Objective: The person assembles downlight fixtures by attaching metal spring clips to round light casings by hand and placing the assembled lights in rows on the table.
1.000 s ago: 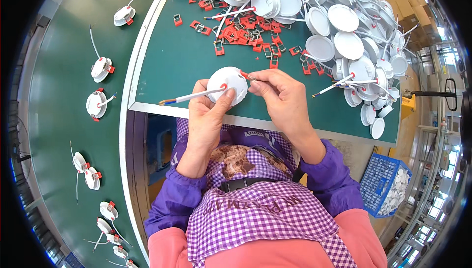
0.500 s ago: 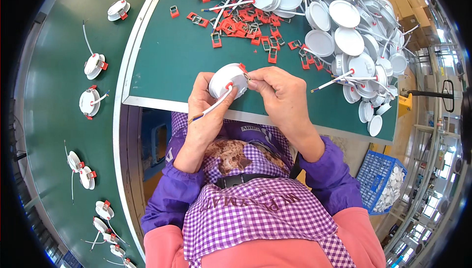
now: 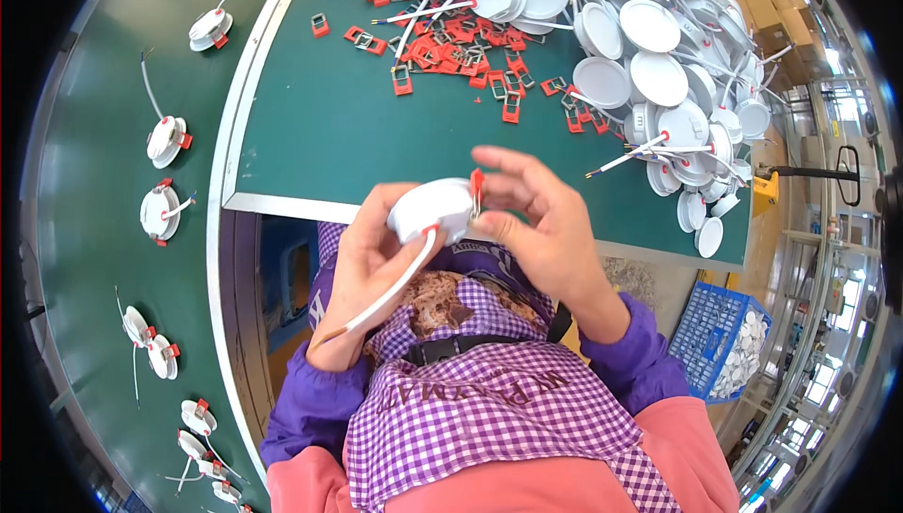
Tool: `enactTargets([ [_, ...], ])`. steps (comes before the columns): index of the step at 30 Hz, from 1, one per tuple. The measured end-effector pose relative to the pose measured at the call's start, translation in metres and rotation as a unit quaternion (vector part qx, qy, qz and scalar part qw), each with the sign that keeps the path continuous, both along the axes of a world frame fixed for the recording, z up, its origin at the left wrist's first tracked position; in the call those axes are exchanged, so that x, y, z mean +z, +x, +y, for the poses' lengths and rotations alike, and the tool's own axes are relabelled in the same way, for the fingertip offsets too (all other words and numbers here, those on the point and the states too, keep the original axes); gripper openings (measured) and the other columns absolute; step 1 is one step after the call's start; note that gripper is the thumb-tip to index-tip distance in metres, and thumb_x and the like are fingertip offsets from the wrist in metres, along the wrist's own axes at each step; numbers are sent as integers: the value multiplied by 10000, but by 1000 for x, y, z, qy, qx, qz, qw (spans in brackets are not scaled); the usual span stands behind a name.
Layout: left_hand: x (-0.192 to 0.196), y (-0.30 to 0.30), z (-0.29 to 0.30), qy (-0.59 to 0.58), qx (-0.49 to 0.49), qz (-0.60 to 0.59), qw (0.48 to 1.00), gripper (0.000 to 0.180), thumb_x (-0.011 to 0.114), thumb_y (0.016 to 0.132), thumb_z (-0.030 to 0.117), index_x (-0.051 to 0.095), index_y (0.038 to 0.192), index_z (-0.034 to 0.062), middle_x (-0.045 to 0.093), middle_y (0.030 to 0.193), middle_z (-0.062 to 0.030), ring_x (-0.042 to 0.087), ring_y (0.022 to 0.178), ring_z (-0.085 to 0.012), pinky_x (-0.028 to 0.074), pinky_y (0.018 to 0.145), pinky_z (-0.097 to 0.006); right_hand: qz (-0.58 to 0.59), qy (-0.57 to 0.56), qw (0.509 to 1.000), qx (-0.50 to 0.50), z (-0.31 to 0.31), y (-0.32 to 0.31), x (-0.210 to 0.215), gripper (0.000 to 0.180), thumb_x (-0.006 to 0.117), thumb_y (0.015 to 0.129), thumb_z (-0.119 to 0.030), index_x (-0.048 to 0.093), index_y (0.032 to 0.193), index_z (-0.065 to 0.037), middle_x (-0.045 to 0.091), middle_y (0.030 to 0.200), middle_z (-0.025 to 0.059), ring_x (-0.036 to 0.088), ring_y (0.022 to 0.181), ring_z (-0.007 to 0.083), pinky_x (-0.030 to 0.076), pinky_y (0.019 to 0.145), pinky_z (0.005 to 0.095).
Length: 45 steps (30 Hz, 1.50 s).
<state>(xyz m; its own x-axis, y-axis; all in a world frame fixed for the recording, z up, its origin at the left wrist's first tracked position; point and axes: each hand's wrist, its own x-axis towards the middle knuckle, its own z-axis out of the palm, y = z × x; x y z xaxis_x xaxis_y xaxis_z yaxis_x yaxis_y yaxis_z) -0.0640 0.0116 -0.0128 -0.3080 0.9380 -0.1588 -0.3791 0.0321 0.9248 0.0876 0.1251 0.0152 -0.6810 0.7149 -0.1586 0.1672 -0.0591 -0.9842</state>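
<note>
My left hand [image 3: 362, 254] is closed around a white round downlight [image 3: 428, 212], tilted on its side above the table's front edge. From a red grommet on the lamp, a white cable [image 3: 381, 301] with bare coloured wire ends hangs over my left wrist. A red spring clip [image 3: 477, 191] with a metal spring stands upright on the lamp's right side. Around that clip my right hand [image 3: 546, 221] has its fingers apart, index finger raised. Its thumb tip is close to the spring; whether it touches is hard to see.
Loose red clips [image 3: 456, 47] lie scattered on the green table [image 3: 348, 151]. White downlights [image 3: 649, 52] are heaped at the far right. Along the left, a green belt [image 3: 89, 193] carries lamps with red clips. A blue crate [image 3: 710, 339] with small white parts stands at lower right.
Both hands have come down toward my body with the lamp, which has tilted. My right fingers have spread from their pinch on the clip. The table view has shifted slightly left.
</note>
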Motion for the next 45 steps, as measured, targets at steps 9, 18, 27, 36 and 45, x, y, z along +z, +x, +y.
enactTargets([
  [9,-11,14,-7,-37,37,-81,995,373,674,839,-28,504,1168,15,605,1078,-53,591,994,-112,489,847,-254,5,-96,995,-8,-5,-1,-18,420,675,840,-55,539,1232,12,674,1045,156,653,938,181,513,847,302],
  [18,-4,-16,-6,-87,83,81,989,359,700,790,-24,521,1101,-4,645,1019,-82,612,957,-126,501,844,-275,-211,310,921,-105,87,-7,-41,359,726,793,-177,645,1123,-61,564,607,45,538,548,132,414,529,310],
  [27,-8,-12,2,12,59,-298,953,317,557,923,112,447,1218,71,566,1206,-150,614,1074,-305,549,883,-507,-271,306,913,0,87,-10,-35,268,709,781,-137,547,971,-39,612,705,132,621,674,321,468,625,408],
  [36,-9,-4,12,-60,22,-150,987,386,635,868,41,450,1207,58,612,1123,-122,643,995,-208,584,789,-371,-178,255,946,-88,80,20,-55,212,662,826,-53,634,1030,-4,672,734,111,641,639,148,492,608,269],
  [45,-7,0,32,-111,-9,-82,990,349,716,795,9,551,1102,-16,671,954,-78,655,881,-137,532,756,-248,-54,1,993,-110,89,23,-42,220,655,856,-51,673,1071,-5,694,870,79,637,688,109,488,593,227],
])
